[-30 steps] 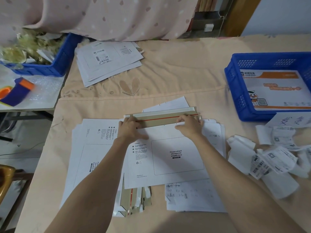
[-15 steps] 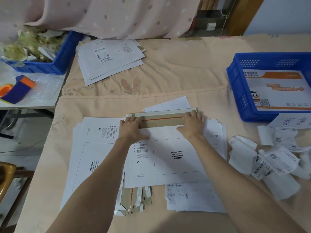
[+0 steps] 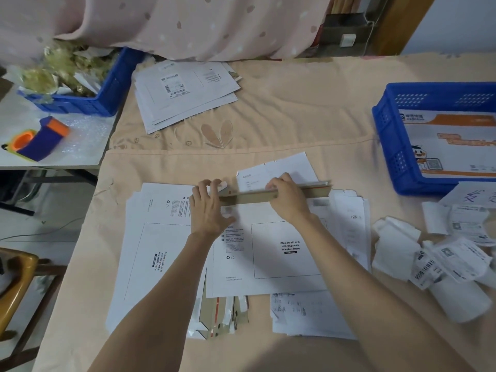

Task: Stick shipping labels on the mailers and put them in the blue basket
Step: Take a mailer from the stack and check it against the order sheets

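The mailer (image 3: 268, 253) under my hands is white with black print and a thin grey outlined box; its raised flap (image 3: 257, 196) shows plain brown card. The tablecloth (image 3: 295, 116) is peach with a pale leaf motif. The basket (image 3: 386, 146) is bright blue, and the mailer inside it (image 3: 451, 146) is white with orange bands. The curtain (image 3: 188, 22) is pink, spotted.

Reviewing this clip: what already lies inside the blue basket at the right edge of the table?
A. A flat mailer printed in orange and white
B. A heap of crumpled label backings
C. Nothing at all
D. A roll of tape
A: the blue basket at the right holds a flat orange-and-white printed mailer, while the crumpled label backings lie on the table outside it.
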Available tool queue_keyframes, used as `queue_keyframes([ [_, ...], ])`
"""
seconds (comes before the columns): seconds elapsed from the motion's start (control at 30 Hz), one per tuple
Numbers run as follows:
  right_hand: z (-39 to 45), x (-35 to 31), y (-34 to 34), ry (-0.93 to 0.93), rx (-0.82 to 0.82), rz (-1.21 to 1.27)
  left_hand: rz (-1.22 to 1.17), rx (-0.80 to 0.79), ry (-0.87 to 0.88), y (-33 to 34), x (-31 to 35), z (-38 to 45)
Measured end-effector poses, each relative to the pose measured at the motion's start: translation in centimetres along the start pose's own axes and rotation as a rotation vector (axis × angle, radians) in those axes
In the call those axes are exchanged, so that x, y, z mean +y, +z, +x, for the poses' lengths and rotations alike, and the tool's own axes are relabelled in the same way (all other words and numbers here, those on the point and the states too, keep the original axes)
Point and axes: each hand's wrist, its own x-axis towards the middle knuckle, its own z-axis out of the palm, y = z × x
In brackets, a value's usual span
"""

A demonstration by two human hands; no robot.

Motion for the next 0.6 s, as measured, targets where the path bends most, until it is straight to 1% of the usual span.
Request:
queue_keyframes([
  [0.07,-1.2,0.7,1.0,-0.015,0.019,-0.008,0.029,0.051,0.029,0.4,0.2,-0.6],
  [0.1,-1.8,1.0,1.4,-0.016,0.011,-0.029,0.039,0.038,0.036,0.6,0.4,-0.9],
  [0.2,-2.7,0.8,2.3,-0.016,-0.024,-0.236,0.054,-0.084,0.024,1.0,0.6,-1.7],
  [0.27,-2.9,-0.2,2.4,-0.045,0.01,-0.391,-0.001,-0.106,0.015,1.3,0.5,-2.3],
  [0.33,-3.1,-1.4,2.7,-0.134,0.036,-0.422,-0.095,-0.097,-0.001,1.4,0.4,-2.8],
  [0.37,-3.2,-1.9,3.0,-0.202,0.014,-0.402,-0.132,-0.093,-0.01,1.5,0.3,-3.0],
  [0.43,-3.7,-2.9,3.8,-0.311,-0.095,-0.377,-0.155,-0.067,-0.008,1.6,0.2,-3.2],
  [0.5,-4.2,-3.6,4.8,-0.339,-0.185,-0.401,-0.168,-0.031,-0.008,1.7,0.1,-3.3],
  [0.6,-4.6,-3.8,5.8,-0.319,-0.225,-0.499,-0.17,-0.01,-0.016,1.8,0.1,-3.6],
])
